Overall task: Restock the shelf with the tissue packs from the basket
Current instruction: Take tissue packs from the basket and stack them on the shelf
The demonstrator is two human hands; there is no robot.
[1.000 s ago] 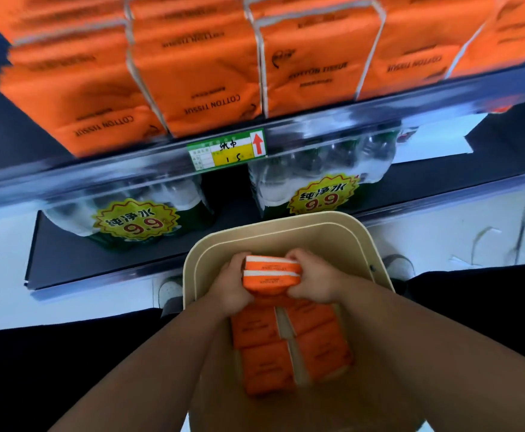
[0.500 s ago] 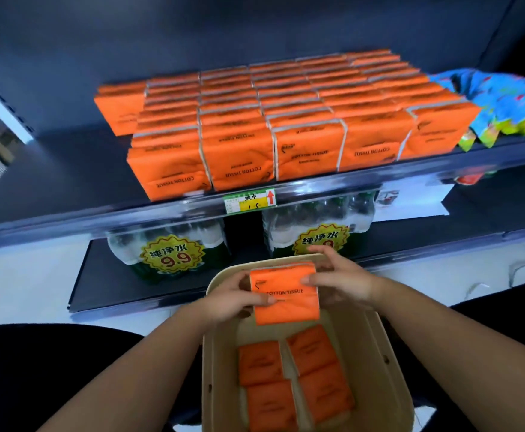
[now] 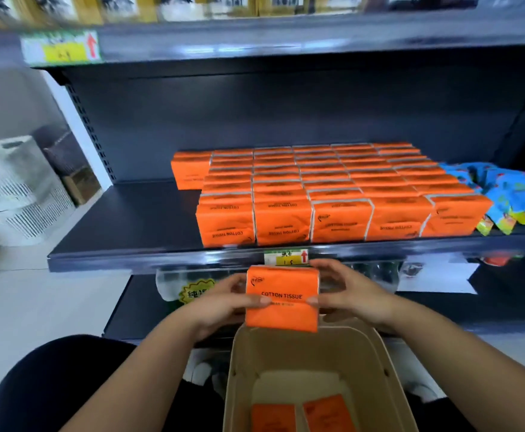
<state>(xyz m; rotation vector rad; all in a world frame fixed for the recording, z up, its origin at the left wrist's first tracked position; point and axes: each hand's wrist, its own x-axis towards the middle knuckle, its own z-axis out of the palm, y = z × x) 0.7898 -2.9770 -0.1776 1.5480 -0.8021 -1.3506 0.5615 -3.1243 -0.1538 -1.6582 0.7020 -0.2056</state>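
Left grip and right grip pinch a tissue pack between them, just above the basket. Likely best raised level, then set on the shelf gap above-left, beside the stocked rows.

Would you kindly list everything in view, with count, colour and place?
Basket: one, beige, bottom centre.
Held pack: one, orange, above the basket's far rim.
Basket packs: two visible, orange, basket floor.
Shelf: one, dark, centre.
Shelved packs: many, five across the front, orange, on the shelf.
Blue packets: several, blue, right of the shelved packs.
Price tags: two, green and yellow, one on the shelf edge, one top left.
Bottles: count unclear, clear with a yellow sticker, lower level, partly hidden.
Appliance: one, white, floor at left.
Top goods: blurred, yellowish, top edge.
Left hand: grips the held pack's left side.
Right hand: grips its right side.
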